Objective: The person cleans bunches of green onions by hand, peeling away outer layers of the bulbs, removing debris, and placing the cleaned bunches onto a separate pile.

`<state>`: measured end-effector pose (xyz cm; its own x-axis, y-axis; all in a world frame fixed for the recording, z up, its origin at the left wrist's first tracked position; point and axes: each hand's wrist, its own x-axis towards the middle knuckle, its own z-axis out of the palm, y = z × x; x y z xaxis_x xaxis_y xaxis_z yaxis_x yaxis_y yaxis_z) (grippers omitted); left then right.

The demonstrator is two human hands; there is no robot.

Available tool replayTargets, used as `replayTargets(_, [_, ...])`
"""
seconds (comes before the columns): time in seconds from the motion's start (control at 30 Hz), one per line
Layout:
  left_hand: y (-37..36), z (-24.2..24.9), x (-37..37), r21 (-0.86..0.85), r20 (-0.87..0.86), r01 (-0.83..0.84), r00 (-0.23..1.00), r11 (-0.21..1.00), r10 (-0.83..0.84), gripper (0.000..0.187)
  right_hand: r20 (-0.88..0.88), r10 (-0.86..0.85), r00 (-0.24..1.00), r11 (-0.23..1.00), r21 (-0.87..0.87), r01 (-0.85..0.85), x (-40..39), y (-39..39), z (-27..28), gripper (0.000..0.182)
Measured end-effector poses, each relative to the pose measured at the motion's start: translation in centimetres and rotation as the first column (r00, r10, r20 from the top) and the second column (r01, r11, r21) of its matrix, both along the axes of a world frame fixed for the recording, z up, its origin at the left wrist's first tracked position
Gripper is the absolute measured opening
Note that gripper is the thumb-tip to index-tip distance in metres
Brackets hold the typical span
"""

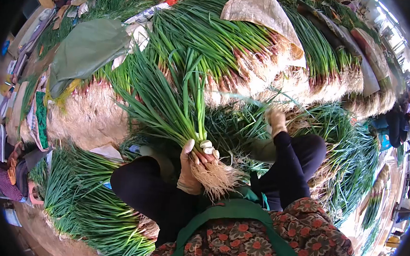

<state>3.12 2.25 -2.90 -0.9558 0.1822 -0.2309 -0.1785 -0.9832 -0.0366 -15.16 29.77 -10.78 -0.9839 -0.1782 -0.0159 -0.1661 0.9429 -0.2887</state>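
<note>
1 rooted green bunch (186, 122) in left hand (189, 174).

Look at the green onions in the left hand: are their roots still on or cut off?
On: a pale, stringy tangle of roots hangs from the onions, beside the left hand.

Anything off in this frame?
One messy spot: the heap of loose greens on the person's right is tangled, leaves pointing every way, while the rows ahead lie roots together. Possibly just trimmings. The bunch in the left hand looks orderly.

Head-worn view (just one), forward and down.
</note>
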Motion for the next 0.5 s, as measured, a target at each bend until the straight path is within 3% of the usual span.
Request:
replayTargets(0.03, [0.1,0.0,0.0,0.004,-0.026,0.007,1.0,1.0,-0.006,0.036,0.184,0.218,0.958,0.936,0.239,-0.259,0.4,0.3,-2.9,0.02])
replayTargets(0.07, [0.1,-0.1,0.0,0.006,-0.048,0.01,0.999,1.0,-0.01,0.035,0.356,0.399,0.845,0.791,0.332,-0.514,0.8,0.6,-5.6,0.021])
replayTargets(0.1, [-0.1,0.8,0.4,0.234,-0.02,0.089,0.996,0.968,-0.087,0.035,0.6,0.537,0.592,0.659,0.139,-0.739,4.4,-2.8,-0.9,0.025])
replayTargets(0.17, [0.2,0.9,0.3,0.168,-0.043,0.053,0.998,0.984,-0.047,0.037,0.907,0.305,0.291,0.864,-0.135,-0.485,7.0,-7.2,-2.3,0.027])
replayTargets(0.2, [0.2,1.0,0.2,0.135,-0.058,0.028,0.998,0.99,-0.02,0.038,0.815,0.539,0.214,0.498,-0.103,-0.861,6.7,-10.1,0.6,0.034])
replayTargets(0.23, [0.1,0.9,0.3,0.078,-0.03,0.035,0.999,0.996,-0.033,0.039,0.773,0.502,0.389,0.852,-0.363,-0.378,6.2,-11.2,1.8,0.039])
replayTargets(0.27, [0.1,0.7,0.5,0.021,-0.001,0.047,0.999,0.999,-0.047,0.041,0.689,0.502,0.523,0.73,-0.662,0.171,5.7,-12.3,2.9,0.045])
replayTargets(0.3, [0.0,0.6,0.4,-0.035,0.022,0.064,0.998,0.997,-0.063,0.043,0.622,0.533,0.574,0.552,-0.769,0.321,5.5,-13.3,5.6,0.047])
replayTargets(0.33, [0.0,0.6,0.2,-0.09,0.041,0.084,0.996,0.992,-0.081,0.044,0.661,0.503,0.556,0.539,-0.743,0.397,4.9,-14.6,5.9,0.047])
replayTargets(0.37, [0.1,1.0,0.3,-0.24,-0.005,0.047,0.999,0.97,-0.05,0.046,0.6,0.489,0.633,0.509,-0.786,0.352,5.4,-15.9,6.5,0.047])
replayTargets(0.43, [0.2,1.9,0.3,-0.253,0.009,0.015,1.0,0.967,-0.013,0.047,0.441,0.47,0.765,0.407,-0.877,0.255,6.4,-16.8,6.2,0.045])
replayTargets(0.47, [0.1,2.2,0.4,-0.258,0.021,-0.003,1.0,0.966,0.009,0.047,0.577,0.424,0.698,0.412,-0.809,0.419,6.5,-16.8,4.4,0.038])
replayTargets(0.5, [0.0,2.3,0.4,-0.263,0.034,-0.023,0.999,0.965,0.033,0.047,0.352,0.455,0.818,0.403,-0.9,0.163,6.8,-16.7,1.5,0.035])
